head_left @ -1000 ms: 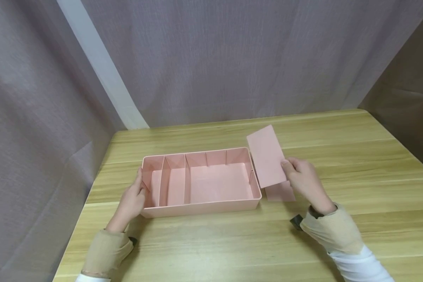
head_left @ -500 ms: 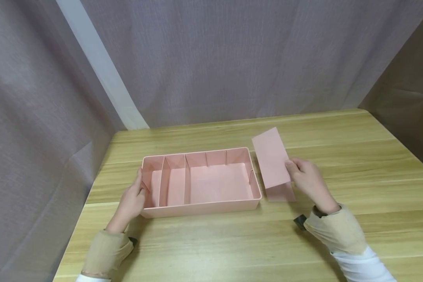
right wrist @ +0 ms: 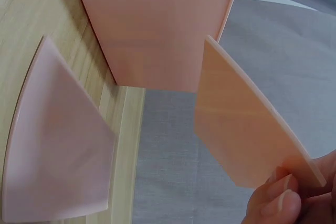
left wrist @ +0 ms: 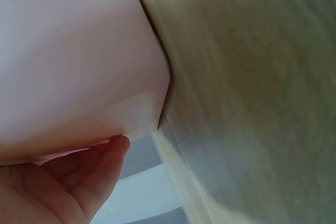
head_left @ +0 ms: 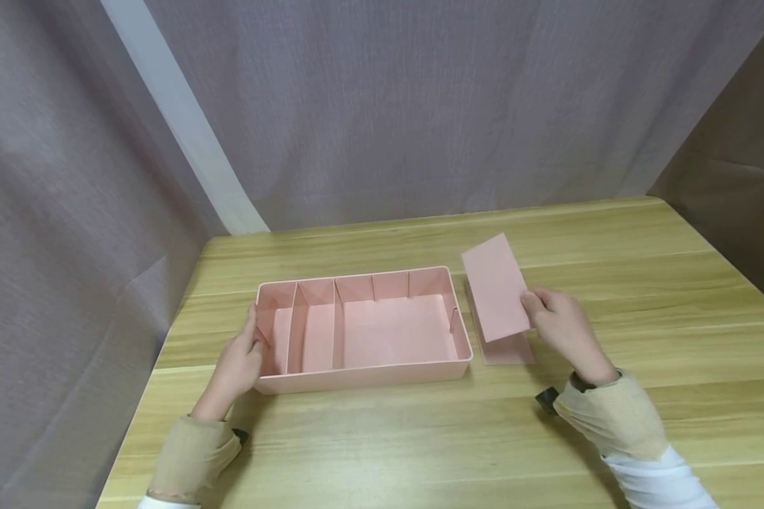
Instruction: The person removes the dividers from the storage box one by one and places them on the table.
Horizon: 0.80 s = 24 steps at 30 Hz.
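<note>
A pink plastic organizer box lies lengthwise on the table, with two crosswise dividers standing in its left part. My left hand is at the box's left end, its fingers extended along the end wall; in the left wrist view a fingertip touches that wall near the rim. To the right of the box, my right hand pinches a flat pink divider by its right edge, raised and tilted. Beneath it lies another pink divider on the table, partly hidden; the right wrist view shows it apart from the held one.
Slot ridges line the box's inner long wall, right of the dividers. The wooden table ends in front of a grey curtain with a white strip. A brown wall covering hangs at the right.
My right hand has moved slightly right with the divider, away from the box's right end and over the lying divider. The left hand and the box have stayed put.
</note>
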Motion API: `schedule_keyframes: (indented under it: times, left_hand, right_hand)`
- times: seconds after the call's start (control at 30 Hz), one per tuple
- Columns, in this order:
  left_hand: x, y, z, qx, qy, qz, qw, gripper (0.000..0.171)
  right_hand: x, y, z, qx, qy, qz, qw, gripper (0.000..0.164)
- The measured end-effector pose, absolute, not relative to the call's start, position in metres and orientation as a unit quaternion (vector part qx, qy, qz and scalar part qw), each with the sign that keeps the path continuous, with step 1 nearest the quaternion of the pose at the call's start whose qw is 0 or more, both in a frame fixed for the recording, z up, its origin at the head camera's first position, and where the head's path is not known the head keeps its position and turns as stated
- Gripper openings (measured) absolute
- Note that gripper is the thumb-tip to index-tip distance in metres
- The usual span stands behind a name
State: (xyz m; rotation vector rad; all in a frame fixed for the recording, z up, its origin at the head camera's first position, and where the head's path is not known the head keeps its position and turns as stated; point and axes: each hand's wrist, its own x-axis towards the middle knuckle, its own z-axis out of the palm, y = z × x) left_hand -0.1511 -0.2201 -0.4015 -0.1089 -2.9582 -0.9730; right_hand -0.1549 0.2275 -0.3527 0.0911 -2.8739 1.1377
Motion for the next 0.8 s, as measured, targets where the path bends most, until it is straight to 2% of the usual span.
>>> schedule_keyframes:
  times: [0.8]
  left_hand:
    - [-0.151,-0.22,-0.402,-0.035,-0.949,-0.312,0.016,0.059]
  right_hand:
    - [-0.156,0.244,-0.365,0.03,-0.937,0.346,0.028,0.038]
